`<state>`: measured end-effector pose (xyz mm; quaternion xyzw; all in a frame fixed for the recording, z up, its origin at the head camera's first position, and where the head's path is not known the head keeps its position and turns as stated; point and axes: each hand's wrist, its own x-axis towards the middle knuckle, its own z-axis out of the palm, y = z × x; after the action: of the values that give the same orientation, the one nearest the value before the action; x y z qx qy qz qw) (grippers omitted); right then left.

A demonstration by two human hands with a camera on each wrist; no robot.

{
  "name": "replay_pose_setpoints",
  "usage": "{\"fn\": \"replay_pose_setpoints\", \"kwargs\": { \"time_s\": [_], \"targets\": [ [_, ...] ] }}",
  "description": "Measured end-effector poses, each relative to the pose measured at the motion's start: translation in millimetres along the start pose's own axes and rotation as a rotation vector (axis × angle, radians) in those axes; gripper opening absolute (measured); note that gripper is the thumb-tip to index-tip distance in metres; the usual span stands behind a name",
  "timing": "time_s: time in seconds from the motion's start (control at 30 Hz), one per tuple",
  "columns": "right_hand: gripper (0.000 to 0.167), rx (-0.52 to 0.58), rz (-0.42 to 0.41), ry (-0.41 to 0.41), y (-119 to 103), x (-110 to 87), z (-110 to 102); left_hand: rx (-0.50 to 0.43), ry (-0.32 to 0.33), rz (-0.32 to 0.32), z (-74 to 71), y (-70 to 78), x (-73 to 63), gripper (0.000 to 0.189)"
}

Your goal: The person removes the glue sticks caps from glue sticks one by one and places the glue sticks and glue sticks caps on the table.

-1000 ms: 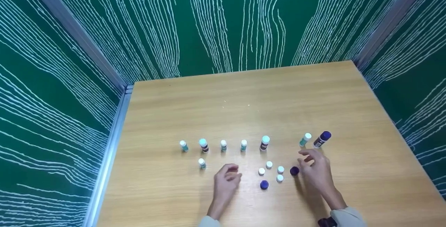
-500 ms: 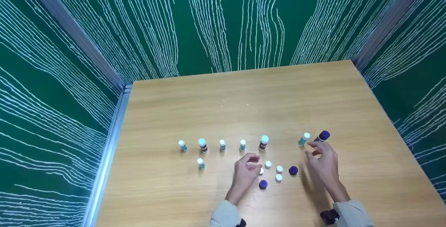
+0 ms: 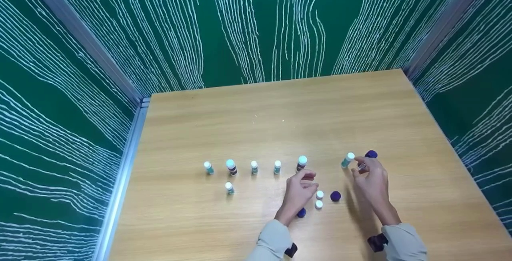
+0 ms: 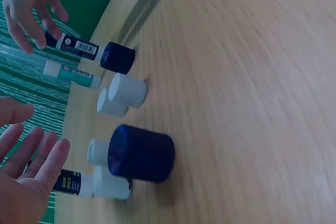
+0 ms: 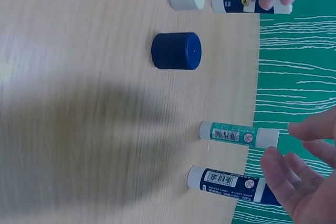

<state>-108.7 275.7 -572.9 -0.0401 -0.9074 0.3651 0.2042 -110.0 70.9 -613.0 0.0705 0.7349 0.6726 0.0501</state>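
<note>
My right hand [image 3: 373, 179], fingers loosely bent and holding nothing, hovers by two upright glue sticks. In the right wrist view its thumb and fingertips lie near the white cap of the teal glue stick [image 5: 236, 134]; the navy glue stick [image 5: 231, 183] is partly behind the fingers. My left hand [image 3: 300, 189], relaxed, hovers over loose caps, in front of a dark glue stick [image 3: 301, 161] with a pale top. Nothing shows in its fingers in the left wrist view. Two white caps [image 3: 319, 195] and a navy cap [image 3: 335, 196] lie between the hands; another navy cap [image 4: 140, 153] sits under the left wrist.
Several small glue sticks [image 3: 277, 167] stand in a row to the left, with one more [image 3: 229, 188] in front of them. The wooden table [image 3: 240, 133] meets green walls [image 3: 232, 33] with white lines at the back and sides.
My left hand has moved right over the loose caps and now hides some of them. The right hand has shifted slightly forward and right, to the two glue sticks.
</note>
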Motion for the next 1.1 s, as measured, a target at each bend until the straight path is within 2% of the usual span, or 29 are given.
{"fn": "replay_pose_setpoints", "kwargs": {
  "time_s": [0.23, 0.47, 0.57, 0.87, 1.1],
  "targets": [
    [0.033, -0.011, -0.025, -0.007, 1, 6.9, 0, 0.008, -0.029, 0.013, 16.8, 4.7, 8.9, 0.029],
    [0.032, -0.026, -0.057, -0.004, 2, 12.1, 1, 0.04, -0.041, -0.033, 31.2, 8.1, 21.2, 0.028],
    [0.033, -0.026, -0.072, 0.004, 3, 15.5, 4, 0.048, -0.044, -0.034, 37.2, 9.3, 27.4, 0.028],
    [0.032, -0.054, -0.07, -0.033, 4, 24.3, 7, 0.095, -0.003, -0.009, 59.5, 8.7, 42.1, 0.027],
    [0.033, -0.048, -0.086, -0.044, 9, 24.9, 13, 0.115, 0.01, -0.086, 72.7, 3.6, 51.7, 0.032]
  ]
}}
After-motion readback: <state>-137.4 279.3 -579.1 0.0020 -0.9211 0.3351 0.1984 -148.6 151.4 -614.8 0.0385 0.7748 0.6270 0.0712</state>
